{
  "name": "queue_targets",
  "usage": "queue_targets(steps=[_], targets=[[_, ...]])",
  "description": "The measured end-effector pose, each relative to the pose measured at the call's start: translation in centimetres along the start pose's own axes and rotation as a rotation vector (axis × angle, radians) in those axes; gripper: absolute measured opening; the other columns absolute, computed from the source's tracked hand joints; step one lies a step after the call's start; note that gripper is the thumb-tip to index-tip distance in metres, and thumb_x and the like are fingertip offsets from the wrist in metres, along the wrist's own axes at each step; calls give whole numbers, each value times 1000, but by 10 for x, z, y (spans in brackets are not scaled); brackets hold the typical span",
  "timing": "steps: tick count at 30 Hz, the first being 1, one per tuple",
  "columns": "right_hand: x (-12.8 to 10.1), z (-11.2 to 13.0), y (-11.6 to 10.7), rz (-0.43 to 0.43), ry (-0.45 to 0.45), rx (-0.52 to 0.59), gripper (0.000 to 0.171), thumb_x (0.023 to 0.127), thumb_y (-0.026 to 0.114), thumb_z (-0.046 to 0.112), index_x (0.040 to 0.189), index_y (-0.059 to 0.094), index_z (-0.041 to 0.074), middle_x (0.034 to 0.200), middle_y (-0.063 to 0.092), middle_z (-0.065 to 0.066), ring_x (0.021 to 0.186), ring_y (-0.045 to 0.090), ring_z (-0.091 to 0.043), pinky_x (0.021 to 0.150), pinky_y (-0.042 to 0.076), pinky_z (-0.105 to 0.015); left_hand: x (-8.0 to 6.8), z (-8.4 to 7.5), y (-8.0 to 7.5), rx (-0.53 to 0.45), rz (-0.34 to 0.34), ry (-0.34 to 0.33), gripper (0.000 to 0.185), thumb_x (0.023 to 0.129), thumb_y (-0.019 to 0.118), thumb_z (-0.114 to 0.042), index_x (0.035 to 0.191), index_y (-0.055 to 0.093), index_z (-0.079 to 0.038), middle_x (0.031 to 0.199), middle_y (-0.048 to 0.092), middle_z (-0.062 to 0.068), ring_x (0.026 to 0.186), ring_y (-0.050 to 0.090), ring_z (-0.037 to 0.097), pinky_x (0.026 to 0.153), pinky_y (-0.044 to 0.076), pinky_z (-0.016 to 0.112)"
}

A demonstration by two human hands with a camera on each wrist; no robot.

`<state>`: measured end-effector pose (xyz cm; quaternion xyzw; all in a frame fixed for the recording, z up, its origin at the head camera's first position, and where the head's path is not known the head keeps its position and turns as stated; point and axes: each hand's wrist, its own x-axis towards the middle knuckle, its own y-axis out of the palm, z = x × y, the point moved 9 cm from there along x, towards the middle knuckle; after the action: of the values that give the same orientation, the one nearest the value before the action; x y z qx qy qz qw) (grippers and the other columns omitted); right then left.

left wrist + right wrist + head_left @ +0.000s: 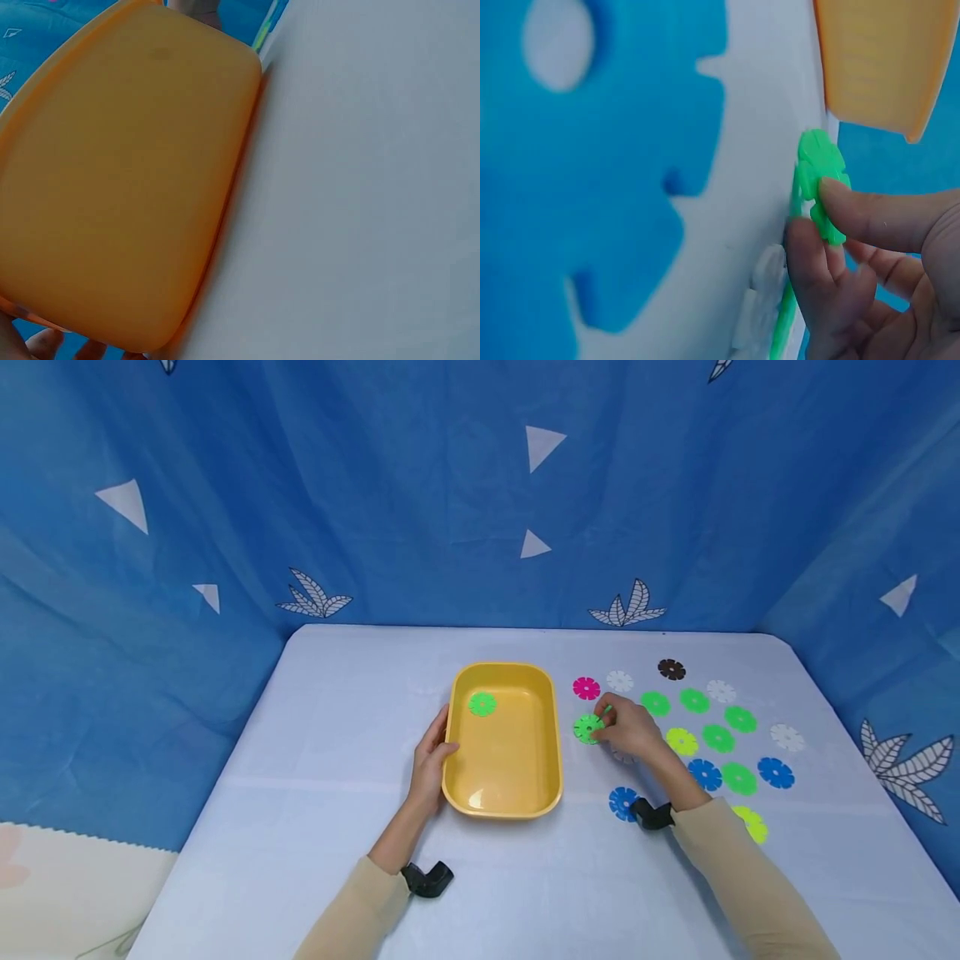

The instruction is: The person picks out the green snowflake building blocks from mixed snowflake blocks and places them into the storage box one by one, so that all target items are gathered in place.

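A yellow plastic tray point(504, 760) stands on the table, with one green notched disc point(482, 704) lying inside near its far left corner. My left hand point(430, 768) grips the tray's left side, thumb over the rim and fingers along the outer wall; fingertips also show at the lower corner of the left wrist view. To the right of the tray, my right hand point(630, 725) pinches another green notched disc point(821, 176) between thumb and fingers. Under that hand a white disc point(622, 756) is partly hidden. Near the right wrist lies a blue disc point(623, 803).
Several flat notched discs spread over the table's right side, among them a pink disc point(587, 688), a brown disc point(672, 669), a yellow disc point(682, 742) and a blue disc point(776, 772). A blue curtain point(450, 510) hangs behind the white tabletop point(330, 727).
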<state>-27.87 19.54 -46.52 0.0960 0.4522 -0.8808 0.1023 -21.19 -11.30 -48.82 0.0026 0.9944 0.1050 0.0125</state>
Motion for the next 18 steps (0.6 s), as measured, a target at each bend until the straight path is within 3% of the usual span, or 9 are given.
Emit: queue_targets(steps=[8, 18], targets=[[0, 0, -6, 54, 5, 173, 23, 90, 66, 7, 112, 61, -1, 92, 59, -13, 71, 68, -19, 61, 53, -27, 0, -1, 0, -13, 2, 4, 65, 93, 44, 0, 155, 29, -13, 162, 26, 6, 147, 27, 28, 98, 40, 12], [-2, 21, -27, -16, -12, 247, 28, 93, 63, 9, 117, 57, -2, 99, 58, -15, 84, 72, -26, 71, 58, -31, -1, -2, -1, -4, 8, 22, 65, 93, 43, 0, 155, 29, -12, 162, 25, 8, 148, 26, 29, 99, 40, 13]])
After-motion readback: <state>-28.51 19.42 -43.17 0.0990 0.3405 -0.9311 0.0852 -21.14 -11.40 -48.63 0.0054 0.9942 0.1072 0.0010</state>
